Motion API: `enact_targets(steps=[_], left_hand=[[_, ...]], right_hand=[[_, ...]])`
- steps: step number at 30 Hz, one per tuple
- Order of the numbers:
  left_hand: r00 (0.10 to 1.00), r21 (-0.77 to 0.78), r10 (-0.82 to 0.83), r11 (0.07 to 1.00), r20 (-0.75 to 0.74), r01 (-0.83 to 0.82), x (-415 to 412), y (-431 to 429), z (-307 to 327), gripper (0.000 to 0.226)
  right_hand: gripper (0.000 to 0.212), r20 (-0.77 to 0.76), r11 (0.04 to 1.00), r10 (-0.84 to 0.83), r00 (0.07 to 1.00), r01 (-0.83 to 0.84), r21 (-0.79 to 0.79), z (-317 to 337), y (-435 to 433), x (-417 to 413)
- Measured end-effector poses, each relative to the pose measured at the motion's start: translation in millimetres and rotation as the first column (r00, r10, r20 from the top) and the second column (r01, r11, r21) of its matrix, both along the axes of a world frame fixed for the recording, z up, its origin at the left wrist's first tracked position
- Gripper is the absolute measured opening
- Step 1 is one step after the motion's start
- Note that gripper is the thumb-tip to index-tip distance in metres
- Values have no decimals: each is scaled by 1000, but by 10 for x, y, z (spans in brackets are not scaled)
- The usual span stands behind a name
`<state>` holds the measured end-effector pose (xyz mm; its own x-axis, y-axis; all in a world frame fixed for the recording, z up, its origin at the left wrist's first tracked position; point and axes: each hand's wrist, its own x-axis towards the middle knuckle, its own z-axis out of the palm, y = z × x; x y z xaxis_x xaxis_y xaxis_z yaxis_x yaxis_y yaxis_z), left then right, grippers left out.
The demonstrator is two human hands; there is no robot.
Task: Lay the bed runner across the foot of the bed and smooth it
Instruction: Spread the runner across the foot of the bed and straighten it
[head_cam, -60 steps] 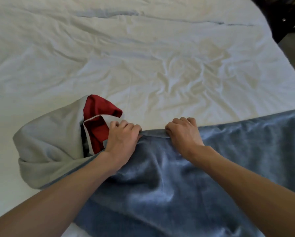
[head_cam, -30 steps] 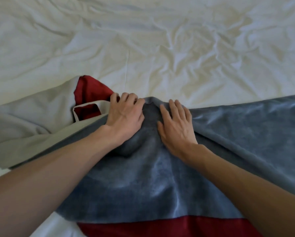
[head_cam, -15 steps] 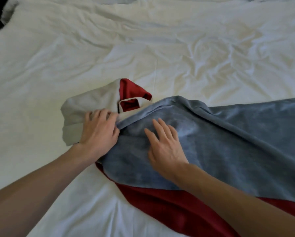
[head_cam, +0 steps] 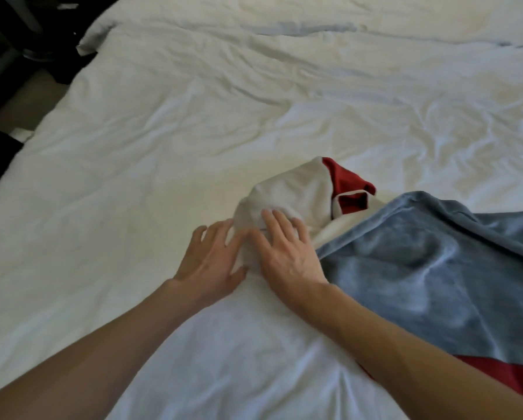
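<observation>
The bed runner (head_cam: 420, 268) is blue-grey plush on top with a red band along its near edge. It lies spread over the right part of the white bed (head_cam: 133, 147). Its left end is still bunched into a pale grey and red fold (head_cam: 299, 192) near the middle of the bed. My right hand (head_cam: 287, 253) lies flat on that fold with the fingers straight. My left hand (head_cam: 211, 259) rests beside it on the sheet, fingers spread, fingertips touching the fold's left edge.
The wrinkled white duvet fills most of the view. The left edge of the bed (head_cam: 42, 116) drops to a dark floor and dark furniture (head_cam: 6, 40) at the top left.
My view has swung left. Both hands have slid left off the blue plush onto the bunched grey end, and my left hand has gone from gripping the cloth to lying flat.
</observation>
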<state>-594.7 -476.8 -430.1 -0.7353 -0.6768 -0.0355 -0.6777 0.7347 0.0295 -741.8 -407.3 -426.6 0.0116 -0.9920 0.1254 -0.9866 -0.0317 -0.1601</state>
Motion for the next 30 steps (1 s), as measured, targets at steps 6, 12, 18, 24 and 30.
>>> enact_targets(steps=[6, 12, 18, 24, 30], left_hand=[[1000, 36, -4, 999, 8, 4, 47, -65, -211, 79], [999, 86, 22, 996, -23, -20, -30, -176, -295, 93], [992, 69, 118, 991, -50, -114, -247, -343, -137, 101], [976, 73, 92, 994, -195, -79, -910, -475, 131, 92], [952, 120, 46, 993, -301, -9, -1668, -620, 291, 79]], right_hand=[[39, -164, 978, -52, 985, 84, 192, -35, -109, 41], [14, -85, 980, -59, 995, 74, 186, -12, -120, -79], [4, 83, 983, -169, 982, 162, 91, 516, -125, -575], [14, 122, 952, -304, 945, 299, 62, 701, -190, -1351], [13, 172, 872, -489, 855, 485, 66, 536, -145, -2071]])
